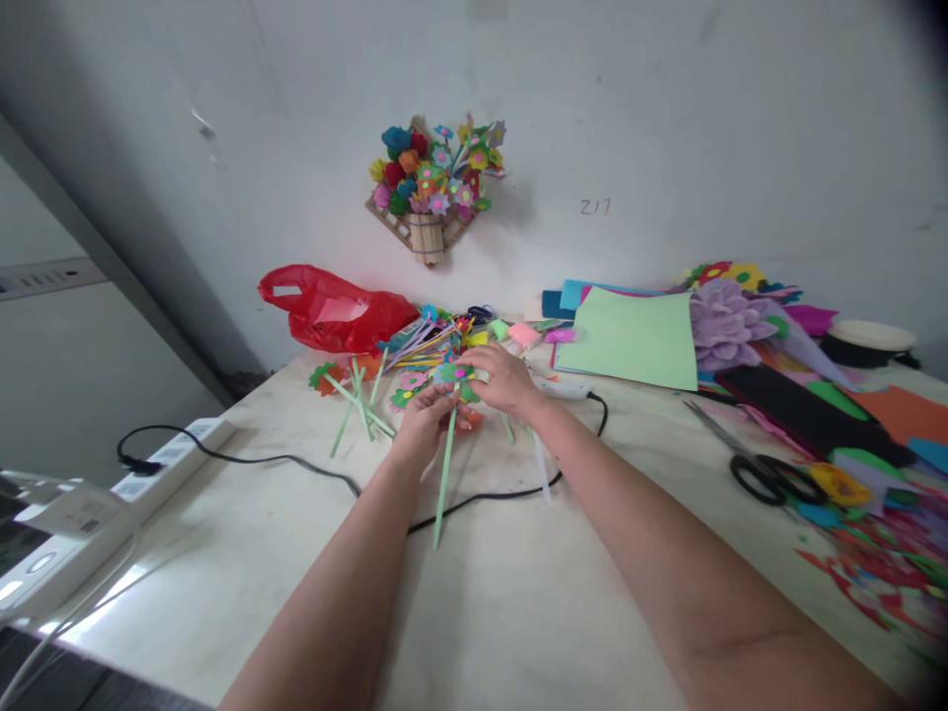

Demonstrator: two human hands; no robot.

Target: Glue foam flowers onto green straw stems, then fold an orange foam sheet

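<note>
My left hand is closed around the upper part of a light green paper stem that hangs down toward the table. My right hand is pinched on the small foam flower head at the top of that stem, fingers curled over it. Both hands meet just in front of a heap of finished foam flowers and stems. Loose green stems lie to the left of my left hand.
A red plastic bag lies by the wall. Foam sheets, a purple paper flower and black scissors sit at right. A black cable runs to a white power strip. A flower basket hangs on the wall.
</note>
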